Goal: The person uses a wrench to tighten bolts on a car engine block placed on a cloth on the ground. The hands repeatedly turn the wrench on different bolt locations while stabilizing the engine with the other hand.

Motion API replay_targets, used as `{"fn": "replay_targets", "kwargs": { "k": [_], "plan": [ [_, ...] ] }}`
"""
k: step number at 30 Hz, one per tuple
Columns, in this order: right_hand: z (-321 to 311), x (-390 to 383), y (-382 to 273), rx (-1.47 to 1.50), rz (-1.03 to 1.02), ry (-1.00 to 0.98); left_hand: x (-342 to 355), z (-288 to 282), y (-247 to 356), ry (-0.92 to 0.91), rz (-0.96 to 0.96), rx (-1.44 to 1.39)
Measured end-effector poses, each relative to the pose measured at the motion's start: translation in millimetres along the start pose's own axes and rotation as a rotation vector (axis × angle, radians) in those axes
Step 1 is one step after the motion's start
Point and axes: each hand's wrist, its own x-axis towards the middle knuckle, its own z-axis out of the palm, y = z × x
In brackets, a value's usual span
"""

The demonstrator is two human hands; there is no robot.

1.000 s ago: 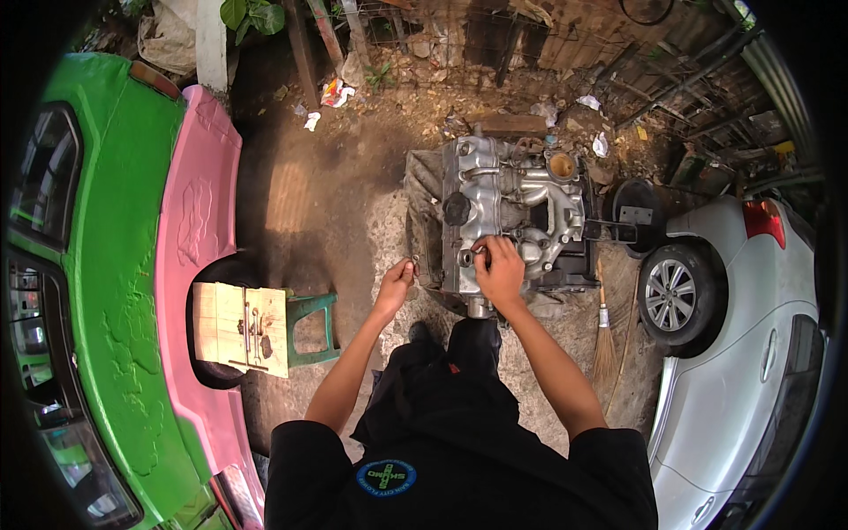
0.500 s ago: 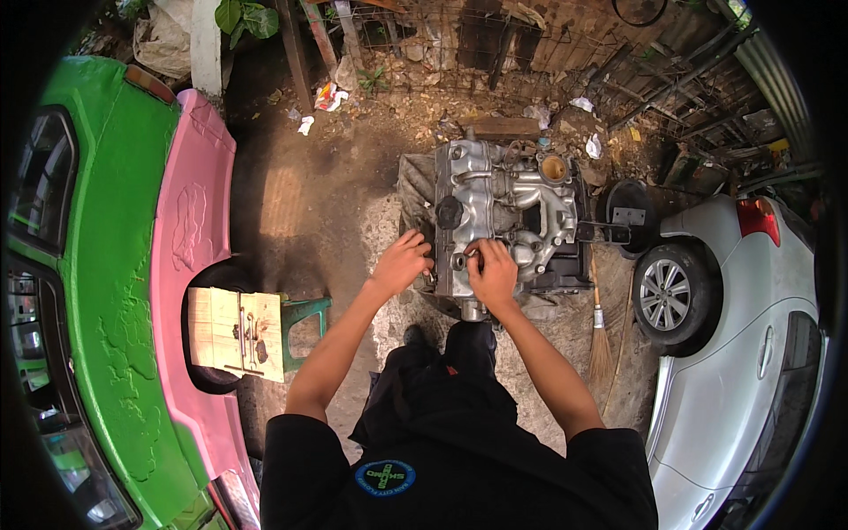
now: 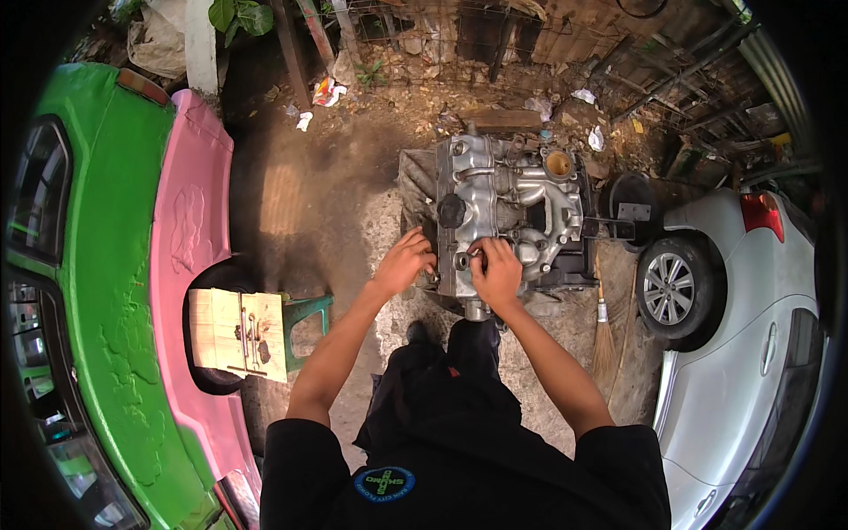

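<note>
The engine sits right of centre in the frame, directly in front of the person's feet, which likely lets both hands reach it from above. The right hand rests at the lower part of its silver cover, fingers curled beside a round opening; whether they pinch something small, I cannot tell. The left hand is at the engine's left edge, fingers bent and partly spread, perhaps to steady or feel that side; its grip is also unclear, since the fingertips blend into the dark edge. A black cap sits higher on the cover, clear of both hands. At the lower left, a pale board lies over a green stool with metal tools laid on it, probably to keep them off the dirty ground and within reach.
</note>
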Motion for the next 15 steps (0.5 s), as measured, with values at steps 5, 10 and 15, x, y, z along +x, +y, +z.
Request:
{"fn": "replay_targets", "kwargs": {
  "k": [5, 10, 15],
  "plan": [
    [-0.6, -0.3, 0.8, -0.013, 0.012, -0.036, -34.2, 45.4, 15.9, -0.242, -0.651, -0.95],
    [0.4, 0.5, 0.8, -0.017, -0.021, 0.013, -55.5, 52.9, 75.2, 0.011, -1.121, -1.973],
    [-1.8, -0.1, -0.3, 0.009, 0.007, -0.018, -59.2, 42.1, 78.0, 0.247, -1.125, -1.783]
  ]
}}
